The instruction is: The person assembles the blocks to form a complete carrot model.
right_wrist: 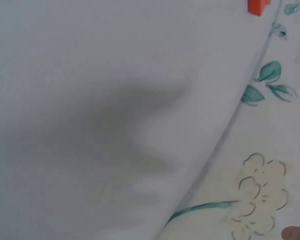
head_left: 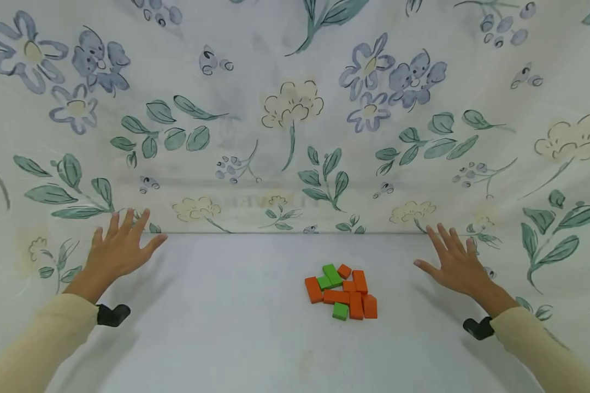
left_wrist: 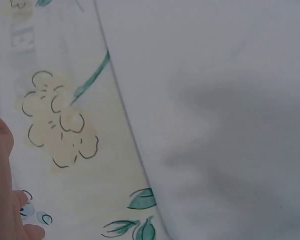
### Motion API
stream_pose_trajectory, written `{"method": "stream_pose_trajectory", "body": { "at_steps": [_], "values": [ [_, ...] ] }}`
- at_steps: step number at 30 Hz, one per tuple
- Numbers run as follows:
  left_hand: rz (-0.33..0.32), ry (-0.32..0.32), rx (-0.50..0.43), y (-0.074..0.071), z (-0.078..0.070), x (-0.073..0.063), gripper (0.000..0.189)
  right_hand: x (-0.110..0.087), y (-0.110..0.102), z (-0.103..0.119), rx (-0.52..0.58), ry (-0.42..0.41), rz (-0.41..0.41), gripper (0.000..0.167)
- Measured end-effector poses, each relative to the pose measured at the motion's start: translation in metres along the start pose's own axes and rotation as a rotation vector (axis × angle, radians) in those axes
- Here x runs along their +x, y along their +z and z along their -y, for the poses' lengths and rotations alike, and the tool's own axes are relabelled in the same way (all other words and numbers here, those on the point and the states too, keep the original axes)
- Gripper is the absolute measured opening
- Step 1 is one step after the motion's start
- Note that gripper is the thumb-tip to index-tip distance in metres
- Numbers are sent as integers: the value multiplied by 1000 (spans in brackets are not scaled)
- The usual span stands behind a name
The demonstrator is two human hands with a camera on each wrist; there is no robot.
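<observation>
Spread wide with its fingers straight, the left hand (head_left: 115,254) hovers at the left side of the white surface and holds nothing. On the opposite side the right hand (head_left: 457,265) is held the same way, its palm down and nothing in it. Orange blocks (head_left: 336,297) and green blocks (head_left: 341,311) lie in a loose cluster right of the middle, nearer the right hand but apart from it. In the right wrist view part of an orange block (right_wrist: 256,6) shows at the top. Only an edge of the left hand (left_wrist: 0,180) shows in the left wrist view.
A white sheet with printed flowers (head_left: 292,109) stands behind and continues at both sides. It meets the white tabletop (head_left: 226,327) along a straight back edge. Each wrist carries a small black device, the left device (head_left: 113,315) and the right device (head_left: 478,328).
</observation>
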State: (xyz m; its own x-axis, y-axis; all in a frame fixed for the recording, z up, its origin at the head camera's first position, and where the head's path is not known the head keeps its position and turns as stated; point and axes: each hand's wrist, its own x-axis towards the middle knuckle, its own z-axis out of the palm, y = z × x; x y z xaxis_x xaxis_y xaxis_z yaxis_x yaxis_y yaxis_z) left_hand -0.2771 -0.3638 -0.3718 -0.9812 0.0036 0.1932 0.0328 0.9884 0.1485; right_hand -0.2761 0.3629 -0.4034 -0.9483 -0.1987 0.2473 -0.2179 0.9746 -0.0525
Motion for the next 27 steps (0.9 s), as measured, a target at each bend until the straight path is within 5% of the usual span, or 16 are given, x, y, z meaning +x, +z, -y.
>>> {"method": "stream_pose_trajectory", "body": {
  "at_steps": [17,27],
  "values": [
    [42,85,15,-3,-60,-3,100,7,-7,59,17,-67,37,98],
    [8,145,-95,2,-105,-3,72,9,-2,102,140,-112,14,90]
  ]
}}
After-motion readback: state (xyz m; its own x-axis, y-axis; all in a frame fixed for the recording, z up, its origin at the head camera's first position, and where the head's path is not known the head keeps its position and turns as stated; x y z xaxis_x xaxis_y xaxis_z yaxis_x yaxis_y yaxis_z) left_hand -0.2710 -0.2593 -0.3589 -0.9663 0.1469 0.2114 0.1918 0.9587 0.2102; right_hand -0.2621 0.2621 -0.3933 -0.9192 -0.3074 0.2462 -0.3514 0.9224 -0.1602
